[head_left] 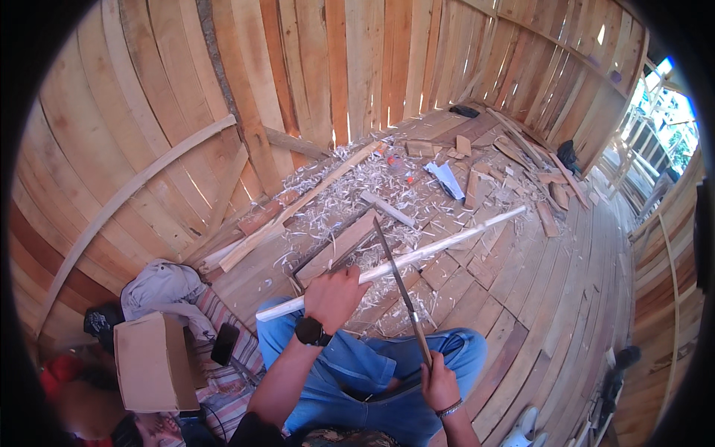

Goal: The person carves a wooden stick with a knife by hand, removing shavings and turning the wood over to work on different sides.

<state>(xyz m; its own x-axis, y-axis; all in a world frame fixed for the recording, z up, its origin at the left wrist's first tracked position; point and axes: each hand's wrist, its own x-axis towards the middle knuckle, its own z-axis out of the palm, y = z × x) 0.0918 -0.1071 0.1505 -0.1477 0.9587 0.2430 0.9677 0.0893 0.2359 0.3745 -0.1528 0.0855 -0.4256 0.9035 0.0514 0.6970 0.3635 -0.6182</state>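
My left hand (334, 296), with a black watch on the wrist, is closed around a long pale wooden stick (447, 242) that runs from my knee up to the right over the floor. My right hand (439, 384) grips the wooden handle of a long narrow blade (393, 264). The blade's edge lies across the stick just right of my left hand. My knees in blue jeans (372, 365) sit below both hands.
Wood shavings (350, 186) and offcuts litter the plank floor (536, 298). A flat board (339, 246) lies under the stick. A cardboard box (153, 361), a grey cloth (160, 287) and a black phone (224, 343) sit at my left. Plank walls (313, 67) curve around.
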